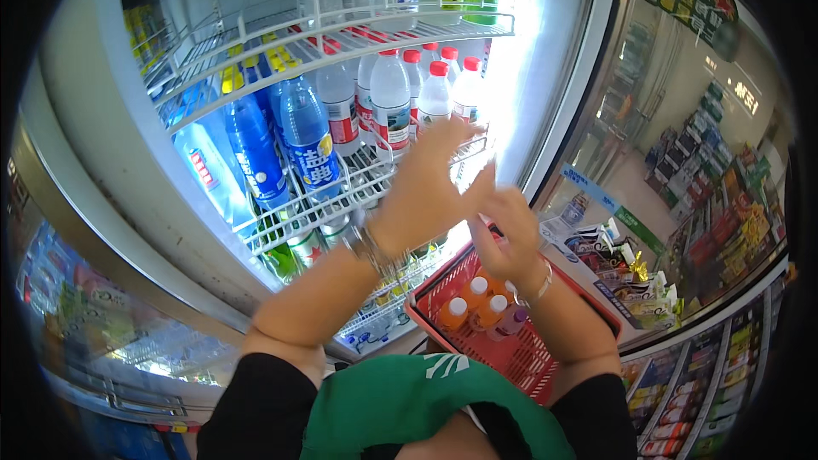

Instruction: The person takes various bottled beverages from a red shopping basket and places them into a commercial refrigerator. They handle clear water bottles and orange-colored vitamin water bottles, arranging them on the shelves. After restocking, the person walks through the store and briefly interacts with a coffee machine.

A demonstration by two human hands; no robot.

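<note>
My left hand (425, 188), blurred, reaches up before the middle wire shelf (377, 185) of a lit drinks fridge, its fingers spread near red-capped water bottles (391, 102); it holds nothing. My right hand (508, 227) is close beside it, above a red plastic basket (533, 361); its fingers are partly bent, and whether they hold anything small is unclear. In the basket stand several orange drink bottles with white caps (452, 316) and a bottle with a purple cap (509, 322). Blue drink bottles (310, 140) stand left of the water bottles.
An upper wire shelf (319, 38) carries clear bottles. Green bottles (278, 255) are on the shelf below. The open glass door (652, 140) stands at the right, with packaged snacks (629, 268) near its lower part. A fridge door frame (121, 204) runs along the left.
</note>
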